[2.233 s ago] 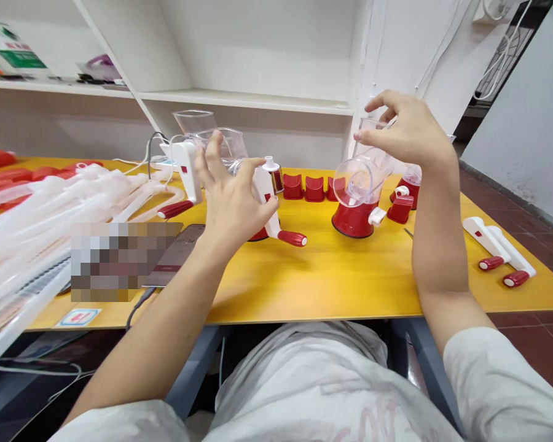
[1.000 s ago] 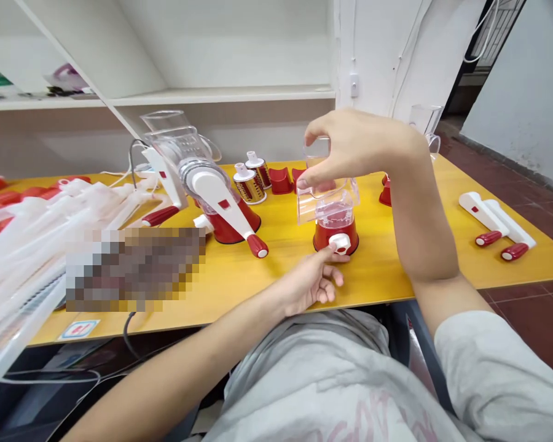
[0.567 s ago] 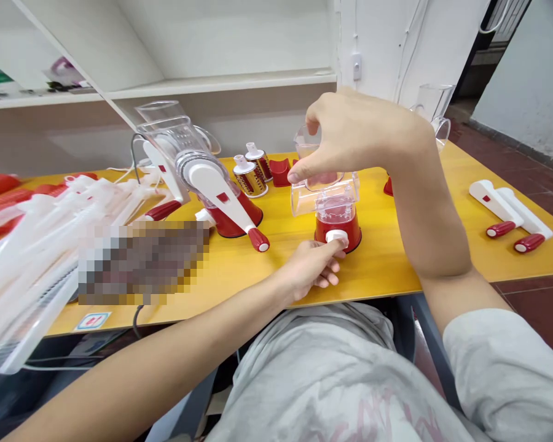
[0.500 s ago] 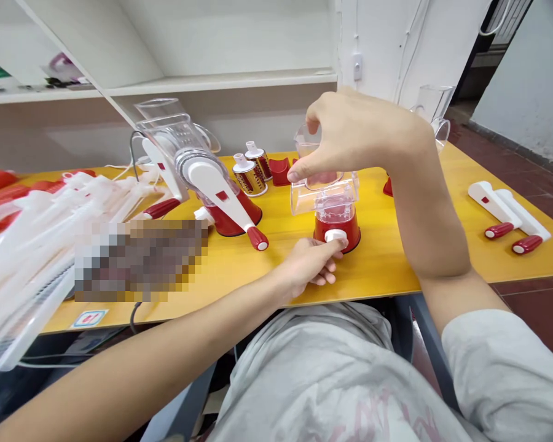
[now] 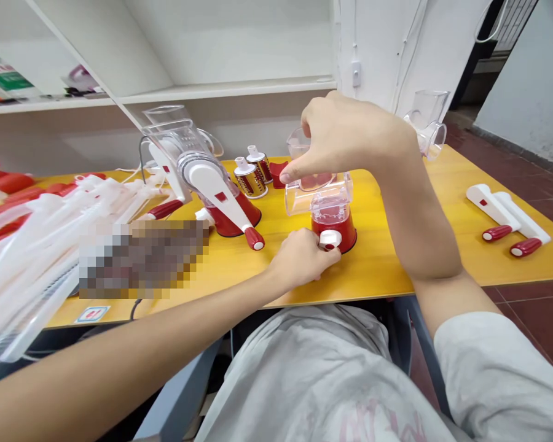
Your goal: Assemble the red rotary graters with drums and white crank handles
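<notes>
A hand-crank rotary grater body stands upright before me, with a clear plastic housing (image 5: 299, 197) on a red base (image 5: 347, 232). My left hand (image 5: 299, 261) is closed around the white knob (image 5: 330, 238) on the front of that base, thumb on its lower right. Above, my right hand (image 5: 338, 138) arches over the clear hopper, its fingers and thumb curved around the top; the palm side and part of the hopper are hidden. To the left is an assembled grater (image 5: 198, 175) with a white crank handle (image 5: 221, 196) fitted.
Two drum blades (image 5: 250, 178) and a red part (image 5: 278, 174) stand behind. Loose crank handles (image 5: 507, 215) lie at right, near another clear housing (image 5: 431, 126). Bagged white parts (image 5: 59, 239) and a blurred patch (image 5: 142, 261) cover the left side. A shelf (image 5: 230, 89) overhangs the back.
My left hand has rolled over at the knob, its back now more upward and thumb lower. The knob's face looks turned. My right hand keeps its curved pose on top; the view shifted slightly.
</notes>
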### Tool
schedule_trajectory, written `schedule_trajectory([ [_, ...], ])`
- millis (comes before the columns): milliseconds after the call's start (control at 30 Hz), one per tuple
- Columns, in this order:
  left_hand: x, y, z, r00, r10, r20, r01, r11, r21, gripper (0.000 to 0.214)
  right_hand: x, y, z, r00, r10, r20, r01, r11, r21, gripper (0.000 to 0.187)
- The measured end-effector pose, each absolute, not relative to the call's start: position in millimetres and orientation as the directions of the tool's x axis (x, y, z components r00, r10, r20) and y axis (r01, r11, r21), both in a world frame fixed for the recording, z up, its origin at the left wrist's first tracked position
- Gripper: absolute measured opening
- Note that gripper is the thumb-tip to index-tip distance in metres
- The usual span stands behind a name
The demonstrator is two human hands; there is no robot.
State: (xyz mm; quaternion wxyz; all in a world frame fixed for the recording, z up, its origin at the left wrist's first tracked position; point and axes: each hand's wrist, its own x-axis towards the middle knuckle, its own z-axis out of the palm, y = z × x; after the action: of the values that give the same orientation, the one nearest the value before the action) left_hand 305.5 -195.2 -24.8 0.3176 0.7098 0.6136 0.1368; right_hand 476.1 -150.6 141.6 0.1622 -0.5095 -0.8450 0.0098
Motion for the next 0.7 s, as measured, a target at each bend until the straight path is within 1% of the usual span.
schedule_trajectory([
  [67,299.7,-196.9,-28.2,0.252,0.950,-0.184,0.786,-0.090,0.612,0.052,476.1,-150.5,141.1,-0.427,0.865,0.264,0.855,0.481,-0.194,0.061],
  [133,290.3,-197.7,-30.6,0.317,0.931,-0.180,0.763,-0.138,0.631,0.050,475.6,-150.3,139.9,-0.418,0.866,0.275,0.859,0.475,-0.192,0.061],
  [200,277.9,-197.5,-31.9,0.360,0.924,-0.126,0.724,-0.192,0.662,0.036,475.1,-149.9,138.5,-0.417,0.862,0.288,0.859,0.477,-0.184,0.064],
  [267,263.9,-197.4,-34.1,0.339,0.941,-0.009,0.693,-0.243,0.679,0.018,474.6,-149.3,137.6,-0.418,0.860,0.292,0.858,0.479,-0.185,0.068],
  [300,256.7,-197.7,-36.2,0.319,0.946,0.051,0.688,-0.268,0.674,0.016,474.5,-148.9,137.6,-0.415,0.863,0.288,0.860,0.476,-0.185,0.069],
  [333,249.6,-198.4,-39.5,0.300,0.948,0.105,0.688,-0.292,0.664,0.020,474.5,-148.5,138.0,-0.410,0.868,0.280,0.865,0.468,-0.183,0.070],
  [433,228.4,-202.6,-55.5,0.275,0.937,0.215,0.676,-0.348,0.649,0.043,475.2,-146.5,140.9,-0.403,0.884,0.237,0.881,0.445,-0.161,0.074],
  [500,215.1,-206.1,-68.7,0.238,0.934,0.268,0.655,-0.358,0.666,0.062,476.7,-143.2,142.8,-0.414,0.886,0.209,0.880,0.449,-0.157,0.078],
  [567,204.3,-208.4,-80.5,0.155,0.940,0.305,0.620,-0.333,0.711,0.078,479.3,-137.5,143.3,-0.436,0.875,0.210,0.869,0.470,-0.155,0.082],
  [633,198.8,-207.7,-89.0,0.055,0.941,0.334,0.567,-0.304,0.765,0.086,482.8,-129.6,142.3,-0.461,0.855,0.236,0.853,0.501,-0.146,0.083],
  [700,201.5,-202.4,-94.0,-0.020,0.931,0.364,0.510,-0.303,0.805,0.088,487.0,-121.6,140.5,-0.496,0.829,0.258,0.828,0.541,-0.146,0.084],
])
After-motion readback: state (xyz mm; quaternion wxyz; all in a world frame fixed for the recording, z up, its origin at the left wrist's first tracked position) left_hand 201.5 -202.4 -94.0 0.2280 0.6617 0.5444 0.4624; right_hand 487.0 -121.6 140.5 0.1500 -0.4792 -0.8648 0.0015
